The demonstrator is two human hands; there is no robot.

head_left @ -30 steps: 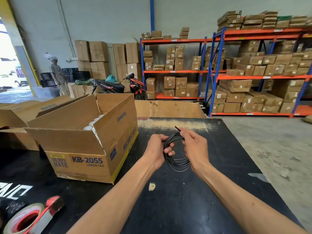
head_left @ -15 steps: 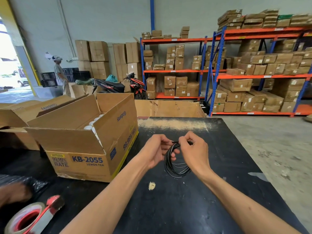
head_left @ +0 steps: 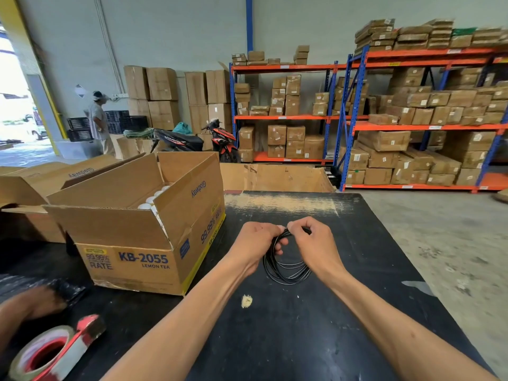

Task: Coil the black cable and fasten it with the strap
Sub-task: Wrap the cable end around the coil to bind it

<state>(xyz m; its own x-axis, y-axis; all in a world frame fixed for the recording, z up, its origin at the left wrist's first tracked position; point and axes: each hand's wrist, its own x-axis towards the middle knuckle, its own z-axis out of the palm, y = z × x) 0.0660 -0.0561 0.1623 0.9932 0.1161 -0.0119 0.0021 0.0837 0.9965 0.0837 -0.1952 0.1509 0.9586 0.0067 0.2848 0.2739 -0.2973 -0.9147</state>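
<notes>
black cable [head_left: 286, 270] coiled, thin glossy loops

Box [head_left: 132, 237] left of cable [head_left: 286, 270], both on table [head_left: 302, 339].

Both hands, left hand [head_left: 254, 243] and right hand [head_left: 313, 243], pinch the coiled black cable [head_left: 286, 270] above the table [head_left: 357, 312].

A pale grey-green wall [head_left: 170, 31] is seen behind stacked brown cardboard cartons [head_left: 162, 97]. Blue-and-orange steel racks [head_left: 343, 116] are loaded with taped parcels. The grey concrete floor [head_left: 439, 243] is scuffed. Daylight is admitted through a wide yellow-framed doorway [head_left: 16, 105] at the left.
</notes>
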